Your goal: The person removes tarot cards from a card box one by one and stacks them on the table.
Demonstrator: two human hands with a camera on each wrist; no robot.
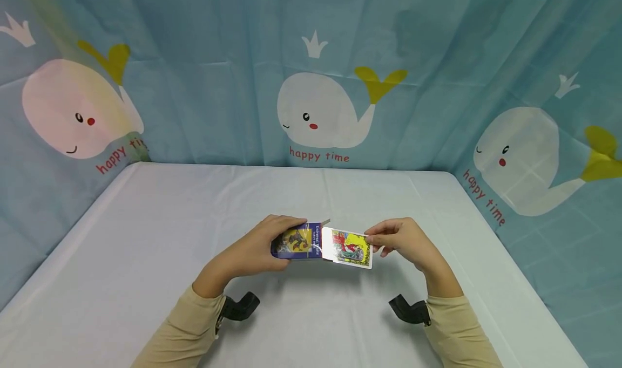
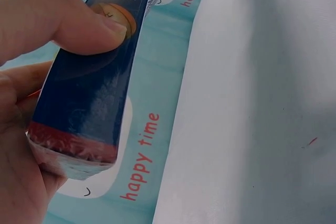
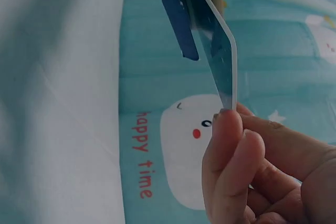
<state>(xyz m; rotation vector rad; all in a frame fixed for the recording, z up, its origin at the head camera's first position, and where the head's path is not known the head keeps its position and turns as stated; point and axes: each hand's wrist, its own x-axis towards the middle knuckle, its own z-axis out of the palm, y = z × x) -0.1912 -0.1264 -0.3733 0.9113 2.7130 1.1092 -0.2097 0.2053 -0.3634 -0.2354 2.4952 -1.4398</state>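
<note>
My left hand (image 1: 262, 246) grips a blue tarot card box (image 1: 297, 242) by its closed end, thumb along the near narrow side. In the left wrist view that side of the box (image 2: 86, 93) is dark blue with a red band and clear wrap at the end. Out of the box's open right end stick one or more tarot cards (image 1: 351, 247), the top one face up with a yellow and red picture. My right hand (image 1: 405, 241) pinches the outer edge of the card between thumb and fingers. A blue box flap (image 3: 179, 27) hangs beside the card in the right wrist view.
A white cloth (image 1: 194, 206) covers the table beneath both hands. Blue curtains (image 1: 209, 87) printed with whales stand around the back and sides. Black wrist mounts (image 1: 240, 307) are strapped on both forearms.
</note>
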